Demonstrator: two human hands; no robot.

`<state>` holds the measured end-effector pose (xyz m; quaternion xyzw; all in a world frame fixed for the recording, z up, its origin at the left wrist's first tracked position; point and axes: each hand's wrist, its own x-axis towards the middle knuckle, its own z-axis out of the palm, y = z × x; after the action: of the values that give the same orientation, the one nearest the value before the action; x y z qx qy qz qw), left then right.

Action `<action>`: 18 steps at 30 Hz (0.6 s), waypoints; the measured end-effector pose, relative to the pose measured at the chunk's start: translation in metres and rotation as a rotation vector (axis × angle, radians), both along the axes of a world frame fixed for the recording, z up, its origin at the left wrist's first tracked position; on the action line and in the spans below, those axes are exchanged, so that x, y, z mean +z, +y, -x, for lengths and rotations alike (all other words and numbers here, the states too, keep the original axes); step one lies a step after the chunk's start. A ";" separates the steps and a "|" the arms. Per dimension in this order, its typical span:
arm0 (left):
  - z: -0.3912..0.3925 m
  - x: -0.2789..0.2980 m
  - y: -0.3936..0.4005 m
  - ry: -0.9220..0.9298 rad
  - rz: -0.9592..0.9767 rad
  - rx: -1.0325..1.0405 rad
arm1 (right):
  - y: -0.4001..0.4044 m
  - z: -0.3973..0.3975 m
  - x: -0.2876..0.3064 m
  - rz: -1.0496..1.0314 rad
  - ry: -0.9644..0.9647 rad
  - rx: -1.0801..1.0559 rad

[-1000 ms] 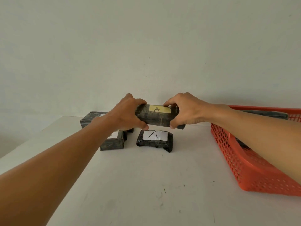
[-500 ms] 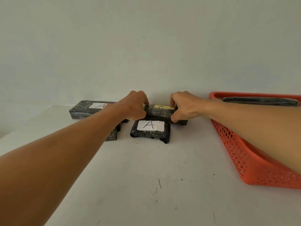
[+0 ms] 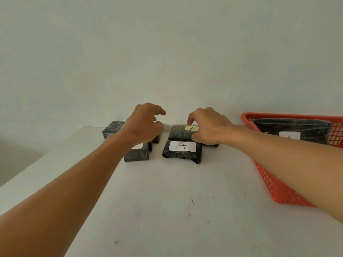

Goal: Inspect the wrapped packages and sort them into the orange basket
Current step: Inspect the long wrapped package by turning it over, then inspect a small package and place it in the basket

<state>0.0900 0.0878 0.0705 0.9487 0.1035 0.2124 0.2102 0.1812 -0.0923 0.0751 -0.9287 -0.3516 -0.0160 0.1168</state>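
Packages in dark, wrinkled plastic wrap lie in a cluster at the far edge of the table (image 3: 167, 210), close to the plain pale wall (image 3: 167, 52). The front package (image 3: 182, 154) carries a white label with an A. Just behind it, touching, lies the yellow-label package (image 3: 179, 132), partly hidden by the right hand (image 3: 207, 127), whose curled fingers rest on it; whether they grip it I cannot tell. The left hand (image 3: 143, 123) hovers with fingers loosely spread, holding nothing, and covers part of the left packages (image 3: 137, 154). The orange basket (image 3: 269, 182), perforated plastic, sits at right with a large package (image 3: 291, 130) inside. The tabletop is matte white, with small specks.
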 end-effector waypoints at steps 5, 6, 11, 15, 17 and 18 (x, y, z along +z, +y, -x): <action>0.046 -0.020 0.021 -0.149 0.193 0.273 | 0.012 0.051 -0.004 -0.156 0.032 0.088; 0.052 -0.027 0.023 -0.129 0.213 0.330 | 0.014 0.060 -0.006 -0.190 0.052 0.088; 0.064 -0.057 0.017 0.039 0.267 0.503 | 0.009 0.090 -0.020 -0.297 0.102 0.062; 0.056 -0.063 0.003 0.105 0.249 0.587 | -0.007 0.101 -0.035 -0.410 0.157 0.022; 0.053 -0.061 -0.004 0.064 0.275 0.612 | -0.015 0.104 -0.042 -0.457 0.179 0.013; 0.054 -0.060 -0.008 0.048 0.294 0.623 | -0.019 0.106 -0.045 -0.476 0.189 0.010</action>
<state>0.0360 0.0794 0.0106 0.8359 0.4224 0.2269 0.2671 0.0750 -0.1110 0.0302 -0.8706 -0.3300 -0.0108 0.3648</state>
